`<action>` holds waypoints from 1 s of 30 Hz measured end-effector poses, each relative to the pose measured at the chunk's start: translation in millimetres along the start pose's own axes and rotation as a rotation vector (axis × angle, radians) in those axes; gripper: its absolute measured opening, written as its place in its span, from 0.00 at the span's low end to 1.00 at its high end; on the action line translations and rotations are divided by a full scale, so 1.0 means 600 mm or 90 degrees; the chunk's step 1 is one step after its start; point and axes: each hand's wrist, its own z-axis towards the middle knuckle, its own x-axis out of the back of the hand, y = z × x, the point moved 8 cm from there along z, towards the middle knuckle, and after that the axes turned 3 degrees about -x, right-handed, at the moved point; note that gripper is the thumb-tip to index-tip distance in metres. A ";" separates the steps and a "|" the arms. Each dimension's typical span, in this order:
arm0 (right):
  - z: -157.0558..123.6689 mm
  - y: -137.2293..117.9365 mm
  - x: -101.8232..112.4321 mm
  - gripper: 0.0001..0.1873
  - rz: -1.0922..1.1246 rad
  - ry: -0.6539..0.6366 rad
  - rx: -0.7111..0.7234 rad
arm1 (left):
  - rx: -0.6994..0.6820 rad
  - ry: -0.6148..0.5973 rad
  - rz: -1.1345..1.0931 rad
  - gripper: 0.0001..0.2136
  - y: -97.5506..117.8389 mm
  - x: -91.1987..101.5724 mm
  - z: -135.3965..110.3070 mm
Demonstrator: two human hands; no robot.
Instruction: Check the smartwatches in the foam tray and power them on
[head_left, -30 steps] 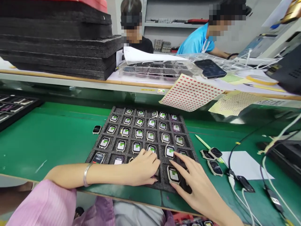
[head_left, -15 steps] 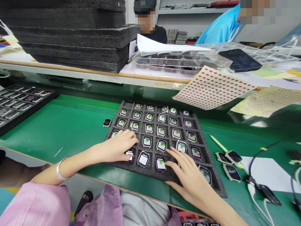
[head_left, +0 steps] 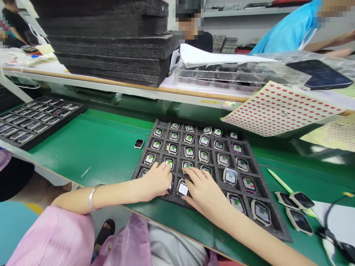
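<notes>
A dark grey foam tray (head_left: 277, 225) holds rows of smartwatches, many with white-and-green pictures on their screens. Over its near left part, my left hand (head_left: 156, 180) has its fingers curled down on a dark purple-edged smartwatch (head_left: 171, 183), mostly hidden by the fingers. My right hand (head_left: 203, 188) reaches in from the right with fingers and thumb apart. Its fingertips surround a smartwatch (head_left: 182, 187) with a white text screen in the neighbouring compartment; whether they touch it is unclear. Right of that hand, another smartwatch (head_left: 236, 202) lies in the front row.
One loose watch (head_left: 139, 143) lies left of the tray. Several more watches (head_left: 299, 221), a green pen (head_left: 279, 180) and cables lie on the right. A second watch tray (head_left: 41, 127) is far left. Above stand stacked black foam (head_left: 111, 55) and a red-dotted sticker sheet (head_left: 280, 111).
The view has swung left, so the scene sits further right. My right hand has moved left across the tray to the neighbouring watch. My left fingers have drawn down and curled over the front-row watch.
</notes>
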 end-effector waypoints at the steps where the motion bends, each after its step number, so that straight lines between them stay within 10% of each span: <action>1: 0.008 -0.005 -0.004 0.18 -0.018 -0.013 0.011 | -0.002 0.007 -0.026 0.17 -0.004 -0.001 0.000; 6: 0.022 -0.003 -0.015 0.20 -0.042 -0.068 0.029 | 0.002 0.051 -0.232 0.18 -0.037 0.008 -0.001; 12: 0.021 0.015 -0.003 0.23 0.091 -0.089 0.027 | 0.015 0.265 -0.528 0.18 -0.080 0.121 -0.007; 20: 0.010 0.104 0.083 0.25 0.567 0.003 -0.193 | -0.056 0.525 -0.710 0.22 -0.077 0.223 -0.009; 24: 0.008 0.131 0.121 0.27 0.861 0.119 -0.196 | -0.059 0.461 -0.895 0.21 -0.072 0.206 0.013; 30: 0.004 0.149 0.110 0.21 0.896 0.234 -0.282 | 0.082 0.237 -1.234 0.20 -0.068 0.149 0.029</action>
